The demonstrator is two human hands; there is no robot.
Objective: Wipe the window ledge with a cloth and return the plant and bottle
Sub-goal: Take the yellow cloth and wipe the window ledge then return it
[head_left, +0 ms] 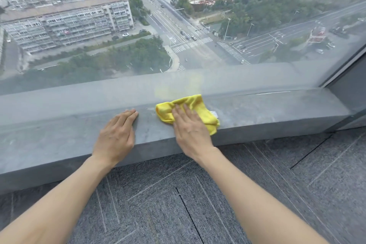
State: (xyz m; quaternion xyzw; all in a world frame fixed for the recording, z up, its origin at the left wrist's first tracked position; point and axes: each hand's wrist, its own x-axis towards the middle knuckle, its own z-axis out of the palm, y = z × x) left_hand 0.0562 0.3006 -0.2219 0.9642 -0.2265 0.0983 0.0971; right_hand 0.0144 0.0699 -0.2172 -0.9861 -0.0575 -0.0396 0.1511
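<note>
A grey stone window ledge [267, 109] runs across the view below a large pane of glass. A crumpled yellow cloth [196, 106] lies on the ledge near its middle. My right hand [190, 130] presses flat on the cloth, palm down, fingers pointing toward the glass. My left hand [116, 134] rests flat on the bare ledge just left of the cloth, fingers together, holding nothing. A faint smeared patch shows on the ledge between the hands. No plant or bottle is in view.
The window glass [178, 25] rises directly behind the ledge, with a dark frame post [348, 77] at the right end. Grey carpet tiles [198, 204] cover the floor below the ledge's front edge.
</note>
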